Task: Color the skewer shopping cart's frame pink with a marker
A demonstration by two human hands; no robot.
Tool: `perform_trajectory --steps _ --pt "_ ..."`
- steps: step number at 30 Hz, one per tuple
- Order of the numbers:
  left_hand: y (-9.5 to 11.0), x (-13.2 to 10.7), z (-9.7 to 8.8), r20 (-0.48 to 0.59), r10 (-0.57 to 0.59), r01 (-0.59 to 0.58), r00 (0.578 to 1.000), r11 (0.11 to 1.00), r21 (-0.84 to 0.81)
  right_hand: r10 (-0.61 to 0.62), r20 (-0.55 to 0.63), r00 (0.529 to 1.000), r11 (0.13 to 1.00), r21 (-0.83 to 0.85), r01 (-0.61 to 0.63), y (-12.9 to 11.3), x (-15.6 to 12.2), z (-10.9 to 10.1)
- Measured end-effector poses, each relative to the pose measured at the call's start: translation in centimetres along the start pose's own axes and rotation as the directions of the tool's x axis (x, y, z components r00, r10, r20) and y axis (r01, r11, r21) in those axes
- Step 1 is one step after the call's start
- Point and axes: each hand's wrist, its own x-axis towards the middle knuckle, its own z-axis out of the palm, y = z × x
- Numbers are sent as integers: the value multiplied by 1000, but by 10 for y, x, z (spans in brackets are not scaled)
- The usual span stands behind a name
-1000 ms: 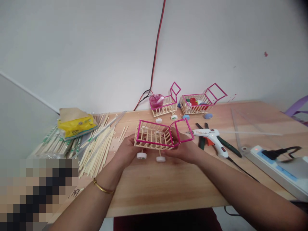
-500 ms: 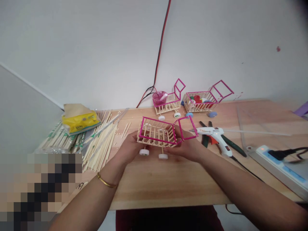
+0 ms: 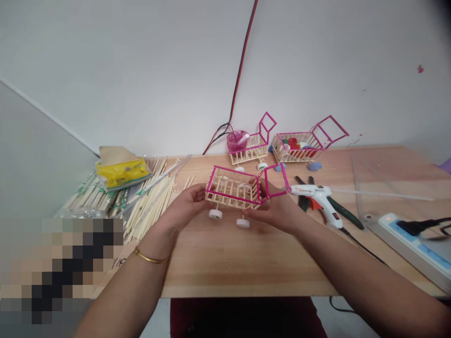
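Observation:
A miniature shopping cart (image 3: 230,199) of thin wooden sticks, with a magenta rim and handle frame and white wheels, is held between both hands above the table's middle. My left hand (image 3: 190,204) is closed on the cart's left end, its fingertips partly behind the sticks. At the handle end, my right hand (image 3: 276,211) grips the cart from below and behind; some of its fingers are hidden by the basket. The near wheels show at the cart's underside.
Behind stand two similar carts, one (image 3: 259,153) beside a cup of magenta paint (image 3: 237,141), another (image 3: 299,152) with coloured caps inside. A glue gun (image 3: 313,190), pliers (image 3: 347,213) and a power strip (image 3: 405,234) lie right. Wooden sticks (image 3: 155,206) and a yellow packet (image 3: 123,173) are left.
The cart has risen slightly with both hands. My left hand has shifted its grip on the left end, with more of its fingers showing. The whole view has shifted a little.

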Motion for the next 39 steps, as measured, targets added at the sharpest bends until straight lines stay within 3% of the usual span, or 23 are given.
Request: perform_trajectory --steps 14,20,27,31,34,39 --pt "1 1 2 4 49 -49 999 975 215 -10 12 1000 998 -68 11 3 1 2" --pt "1 2 1 25 32 -37 999 981 191 -32 25 999 999 -26 32 6 1 2" --pt "0 3 -6 130 44 -62 991 989 137 -26 24 999 999 -19 26 6 0 1" --pt "3 1 -8 153 -4 -6 988 998 67 -8 33 999 1000 -25 9 9 -1 0" --pt "7 -1 -8 120 -39 36 992 999 28 16 45 999 999 -36 -15 8 -1 -1" --pt "10 -4 -14 -37 -82 85 996 993 76 121 81 989 991 -74 -115 -5 -3 -6"
